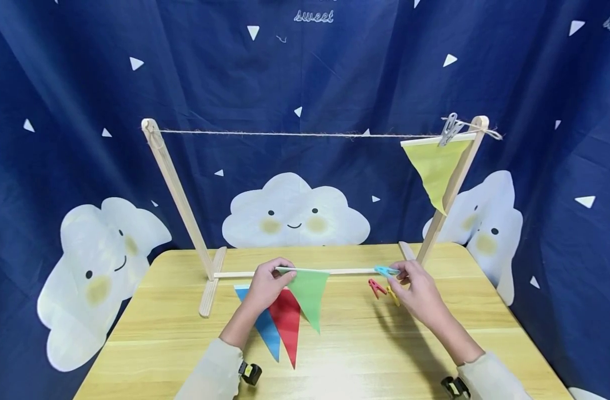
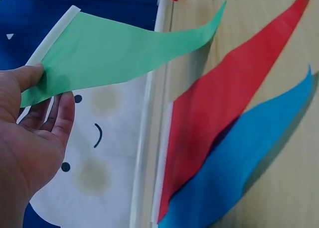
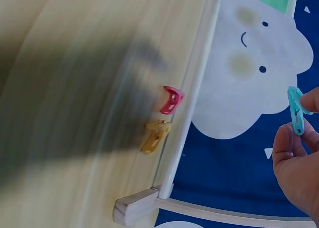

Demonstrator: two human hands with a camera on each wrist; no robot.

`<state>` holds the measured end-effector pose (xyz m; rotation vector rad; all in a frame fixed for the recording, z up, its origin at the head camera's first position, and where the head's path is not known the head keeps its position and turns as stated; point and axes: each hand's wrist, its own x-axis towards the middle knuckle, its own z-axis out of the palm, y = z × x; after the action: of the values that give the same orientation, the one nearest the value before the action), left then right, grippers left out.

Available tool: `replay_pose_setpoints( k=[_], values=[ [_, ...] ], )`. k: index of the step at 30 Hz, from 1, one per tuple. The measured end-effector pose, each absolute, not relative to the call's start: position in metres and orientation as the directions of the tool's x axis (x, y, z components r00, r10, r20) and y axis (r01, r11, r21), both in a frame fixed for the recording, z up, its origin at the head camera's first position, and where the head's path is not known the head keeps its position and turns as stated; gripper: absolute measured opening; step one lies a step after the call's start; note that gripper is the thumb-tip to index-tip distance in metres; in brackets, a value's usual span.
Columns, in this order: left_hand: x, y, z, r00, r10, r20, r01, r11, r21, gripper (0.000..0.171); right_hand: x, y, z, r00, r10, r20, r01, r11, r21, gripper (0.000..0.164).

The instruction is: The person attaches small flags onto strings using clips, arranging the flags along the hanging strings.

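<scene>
My left hand (image 1: 269, 284) pinches a green pennant (image 1: 309, 294) at one end of its white top strip, and its point hangs down. In the left wrist view, thumb and fingers grip that corner of the cloth. Below it, a red pennant (image 1: 287, 319) partly covers a blue pennant (image 1: 268, 329) on the table. My right hand (image 1: 419, 289) pinches a light blue clothespin (image 3: 296, 111) between thumb and fingers. Near that hand, a red clothespin (image 3: 172, 99) and a yellow clothespin (image 3: 155, 137) lie on the table.
A wooden frame has a left post (image 1: 177, 194), a right post (image 1: 457, 178) and a low crossbar (image 1: 352, 271). Twine (image 1: 285, 134) runs between the post tops. A grey clothespin (image 1: 450, 130) holds a yellow pennant (image 1: 437, 164) at its right end. A dark blue cloud-print curtain (image 1: 335, 72) hangs behind.
</scene>
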<state>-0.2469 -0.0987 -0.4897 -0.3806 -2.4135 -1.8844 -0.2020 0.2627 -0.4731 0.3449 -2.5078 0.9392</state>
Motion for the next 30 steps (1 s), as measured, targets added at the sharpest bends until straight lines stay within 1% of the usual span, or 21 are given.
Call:
replay_pose_setpoints(
  k=[9, 16, 23, 30],
  values=[
    [-0.244, -0.095, -0.478, -0.968, 0.142, 0.209, 0.239, 0.248, 0.939, 0.007, -0.205, 0.261, -0.462, -0.838, -0.083, 0.539, -0.42, 0.728, -0.542, 0.024],
    [-0.244, -0.093, -0.468, -0.969, 0.11, 0.22, 0.241, 0.245, 0.939, 0.009, -0.206, 0.258, -0.446, -0.837, -0.073, 0.542, -0.421, 0.72, -0.552, 0.028],
    [-0.246, -0.092, -0.461, -0.965, 0.113, 0.235, 0.257, 0.254, 0.933, 0.01, -0.212, 0.261, -0.439, -0.802, -0.082, 0.592, -0.473, 0.692, -0.545, 0.03],
    [-0.245, -0.089, -0.451, -0.961, 0.113, 0.253, 0.272, 0.204, 0.941, 0.011, -0.215, 0.259, -0.429, -0.779, -0.083, 0.622, -0.491, 0.697, -0.523, 0.029]
  ],
)
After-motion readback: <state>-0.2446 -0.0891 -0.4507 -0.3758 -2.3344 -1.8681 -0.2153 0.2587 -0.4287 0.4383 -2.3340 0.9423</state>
